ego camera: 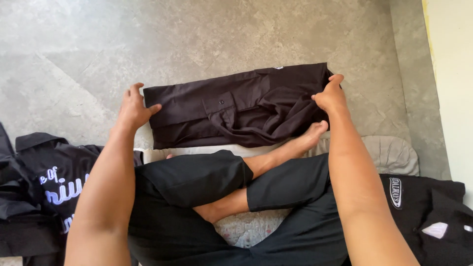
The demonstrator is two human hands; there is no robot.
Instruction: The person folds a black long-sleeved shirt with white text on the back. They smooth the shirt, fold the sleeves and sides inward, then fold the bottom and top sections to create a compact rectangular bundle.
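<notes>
A dark brown-black shirt point(236, 106) lies folded into a long strip on the grey floor in front of my crossed legs, with a buttoned pocket near its middle. My left hand point(134, 107) rests on the strip's left end, its fingers spread and the thumb on the cloth. At the right end my right hand point(330, 96) pinches the bunched fabric. My bare foot point(310, 138) touches the shirt's near edge.
A pile of black garments with pale lettering point(44, 187) lies at my left. Another black garment with an oval badge point(423, 212) lies at my right. I sit on a pale cushion point(389, 152). A light wall point(453, 74) runs along the right.
</notes>
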